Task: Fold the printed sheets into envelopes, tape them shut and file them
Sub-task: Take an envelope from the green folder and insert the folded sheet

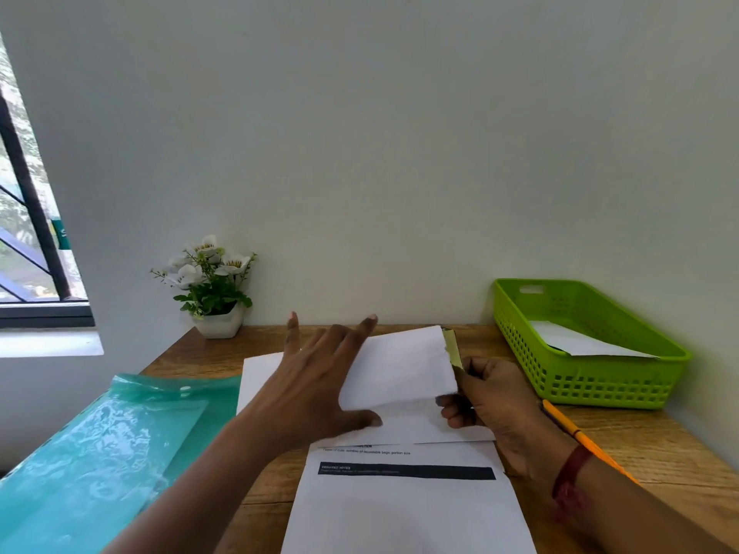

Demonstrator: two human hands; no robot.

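Observation:
A white sheet (404, 369) lies on the wooden desk (660, 445) with its upper part lifted and folded over; its right edge looks ragged. My left hand (316, 385) presses flat on it, fingers straight and spread. My right hand (488, 397) is curled at the sheet's right edge, gripping a thin shiny yellowish strip (452, 349) that stands against that edge; what the strip is cannot be told. A printed sheet (404, 509) with a black bar lies nearer to me, partly under the white one.
A green plastic basket (608, 389) at the back right holds a folded white paper (580, 341). A teal plastic folder (104, 445) lies at the left. An orange pencil (568, 425) rests by my right wrist. A potted flower (212, 289) stands against the wall.

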